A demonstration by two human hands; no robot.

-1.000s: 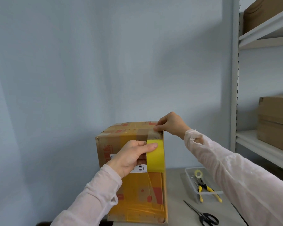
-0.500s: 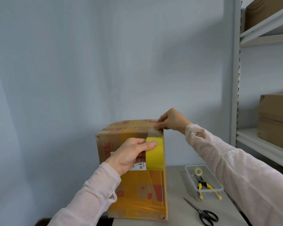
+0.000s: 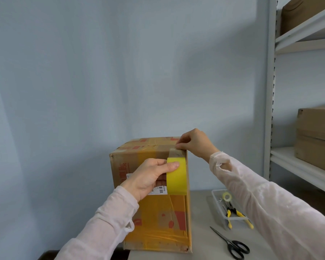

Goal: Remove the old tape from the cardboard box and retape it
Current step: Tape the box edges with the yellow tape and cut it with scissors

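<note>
A pale grey table [image 3: 201,239] stands against a plain blue-grey wall [image 3: 120,72]. A light metal shelving unit [image 3: 269,91] rises at 3 o'clock, with brown stored boxes [image 3: 317,139] on its shelves.

The cardboard box [image 3: 139,160] stands upright on the table at the centre of the view, its near face towards the camera. At 4 o'clock from it lies a clear plastic tray [image 3: 217,205] holding a small tape roll [image 3: 226,196] and yellow-handled pliers [image 3: 236,213]. Black scissors [image 3: 233,244] lie on the bare tabletop at 5 o'clock, well apart from the box. The person's pale sleeves cross the lower view, the left one hiding the box's lower left corner.

The box is worn brown card, scuffed at the corners and wrapped in glossy, wrinkled old yellow tape [image 3: 158,212] with red print showing through. A white barcode label [image 3: 159,190] sits partly behind the left hand [image 3: 150,177]. That hand grips a wide yellow tape roll [image 3: 176,180] against the near face by the right edge — thumb laid across its smooth outer band, fingers curled behind. A translucent tape strip [image 3: 176,152] runs from the roll up to the top edge, where the right hand [image 3: 195,143], at 1 o'clock from the roll, pinches its end against the corner with curled fingers.
</note>
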